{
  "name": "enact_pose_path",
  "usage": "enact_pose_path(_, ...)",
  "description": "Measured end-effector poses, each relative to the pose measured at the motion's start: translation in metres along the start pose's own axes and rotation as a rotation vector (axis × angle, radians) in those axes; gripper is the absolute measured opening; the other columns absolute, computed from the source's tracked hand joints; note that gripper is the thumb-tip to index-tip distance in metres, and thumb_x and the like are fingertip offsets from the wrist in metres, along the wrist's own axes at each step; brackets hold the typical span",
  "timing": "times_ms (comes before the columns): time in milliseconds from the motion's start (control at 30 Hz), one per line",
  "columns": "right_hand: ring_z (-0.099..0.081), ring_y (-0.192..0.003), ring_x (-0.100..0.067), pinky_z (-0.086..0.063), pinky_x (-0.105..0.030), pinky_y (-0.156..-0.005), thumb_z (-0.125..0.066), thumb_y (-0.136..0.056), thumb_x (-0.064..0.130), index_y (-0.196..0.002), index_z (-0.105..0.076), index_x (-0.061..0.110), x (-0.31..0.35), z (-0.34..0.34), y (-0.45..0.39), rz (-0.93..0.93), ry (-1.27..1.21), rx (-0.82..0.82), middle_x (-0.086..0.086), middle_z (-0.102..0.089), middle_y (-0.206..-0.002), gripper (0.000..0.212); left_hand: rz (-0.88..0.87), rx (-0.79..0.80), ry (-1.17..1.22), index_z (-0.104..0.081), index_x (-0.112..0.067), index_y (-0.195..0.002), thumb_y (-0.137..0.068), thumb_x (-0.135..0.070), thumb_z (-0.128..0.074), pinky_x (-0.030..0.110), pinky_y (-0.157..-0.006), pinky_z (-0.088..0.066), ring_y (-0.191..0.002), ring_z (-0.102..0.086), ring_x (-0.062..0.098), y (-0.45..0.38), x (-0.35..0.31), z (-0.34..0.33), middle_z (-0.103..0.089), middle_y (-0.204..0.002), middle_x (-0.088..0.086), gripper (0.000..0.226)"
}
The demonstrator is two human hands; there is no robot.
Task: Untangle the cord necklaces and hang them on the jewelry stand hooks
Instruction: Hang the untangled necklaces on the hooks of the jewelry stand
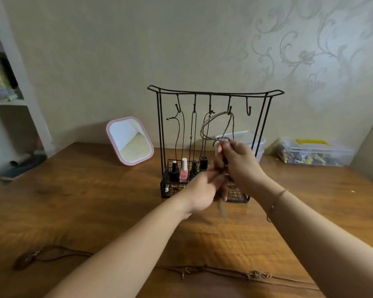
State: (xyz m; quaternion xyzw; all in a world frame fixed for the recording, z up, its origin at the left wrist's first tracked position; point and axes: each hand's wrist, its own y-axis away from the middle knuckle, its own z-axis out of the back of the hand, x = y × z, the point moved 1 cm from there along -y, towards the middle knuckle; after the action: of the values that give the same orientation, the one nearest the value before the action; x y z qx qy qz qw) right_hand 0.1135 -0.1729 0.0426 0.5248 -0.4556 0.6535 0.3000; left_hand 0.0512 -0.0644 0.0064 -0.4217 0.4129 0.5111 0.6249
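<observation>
Cord necklace (211,125) loops up from our right hand (237,162), which pinches it; our left hand (205,190) just below grips its lower strands before the jewelry stand (215,93).

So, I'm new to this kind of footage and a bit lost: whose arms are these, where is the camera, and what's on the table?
One picture, from a camera worn on a person's head, looking down at their bare arms. The left hand and right hand grip a thin brown cord necklace looped near a hook of the black wire jewelry stand. Other cords already hang there. On the brown wooden table lie two more brown cords, a pink-framed mirror and clear plastic boxes.
</observation>
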Motion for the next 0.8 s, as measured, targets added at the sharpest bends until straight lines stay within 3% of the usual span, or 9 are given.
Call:
enact_pose_path(67,-0.04,-0.051,-0.02,-0.039,-0.035,-0.054,-0.032,-0.108,0.015,-0.083,-0.047,0.009,0.008,-0.004,-0.023,0.033,-0.053,-0.077,0.0,-0.038,-0.053,0.03,-0.053,-0.055,-0.032,-0.056,0.002,-0.096,-0.109,-0.016,-0.032,0.027,-0.074,-0.048,-0.074,-0.055,0.019,-0.021,-0.01,0.002,-0.057,-0.078,0.01,0.032)
enact_pose_path(133,-0.034,-0.05,-0.015,-0.034,-0.033,-0.051,-0.033,-0.107,0.014,-0.081,-0.047,0.011,0.015,-0.006,-0.041,0.043,-0.075,-0.145,0.003,-0.035,-0.054,0.03,-0.06,-0.124,-0.019,-0.055,0.002,-0.097,-0.108,-0.012,-0.034,0.02,-0.064,-0.045,-0.068,-0.052,0.014,-0.042,-0.016,0.003,-0.055,-0.076,0.006,0.028)
enact_pose_path(267,-0.038,-0.045,-0.01,-0.037,-0.033,-0.052,-0.03,-0.107,0.01,-0.08,-0.048,0.011,0.017,-0.001,-0.061,0.089,0.041,-0.162,0.009,-0.042,-0.048,0.033,-0.003,-0.229,-0.213,-0.06,-0.015,-0.101,-0.107,-0.025,-0.036,0.031,-0.083,-0.044,-0.088,-0.056,0.015,-0.074,-0.015,0.005,-0.062,-0.095,-0.003,0.027)
enact_pose_path(400,-0.04,-0.049,-0.01,-0.037,-0.033,-0.055,-0.031,-0.106,0.007,-0.084,-0.049,0.01,0.002,0.003,-0.061,0.088,0.124,-0.078,0.011,-0.047,-0.051,0.029,0.1,-0.215,-0.397,-0.059,-0.012,-0.119,-0.106,-0.025,-0.038,0.033,-0.083,-0.051,-0.101,-0.061,0.025,-0.088,0.001,0.004,-0.063,-0.116,0.008,0.028)
enact_pose_path(500,-0.045,-0.055,-0.012,-0.041,-0.037,-0.06,-0.036,-0.106,0.015,-0.087,-0.053,0.016,-0.028,0.011,-0.06,0.042,0.295,-0.048,0.006,-0.052,-0.061,0.026,0.136,-0.152,-0.675,-0.056,-0.011,-0.128,-0.104,-0.018,-0.04,0.029,-0.076,-0.044,-0.112,-0.06,0.031,-0.086,0.017,-0.001,-0.061,-0.126,0.011,0.03)
enact_pose_path(633,-0.047,-0.058,-0.016,-0.041,-0.033,-0.059,-0.037,-0.106,0.013,-0.08,-0.053,0.02,-0.063,0.019,-0.057,-0.032,0.556,-0.039,-0.002,-0.05,-0.065,0.031,0.099,-0.16,-0.787,-0.064,-0.011,-0.102,-0.1,-0.029,-0.049,0.038,-0.077,-0.055,-0.087,-0.064,0.029,-0.067,0.031,-0.003,-0.064,-0.098,0.008,0.023)
enact_pose_path(800,-0.058,-0.078,-0.024,-0.044,-0.033,-0.071,-0.039,-0.105,0.024,-0.079,-0.055,0.012,-0.081,0.012,-0.053,-0.142,0.887,0.107,-0.007,-0.061,-0.082,0.033,0.011,-0.076,-0.997,-0.068,-0.01,-0.104,-0.1,-0.032,-0.05,0.042,-0.077,-0.056,-0.084,-0.061,0.025,-0.04,0.028,-0.007,-0.062,-0.094,0.005,0.028)
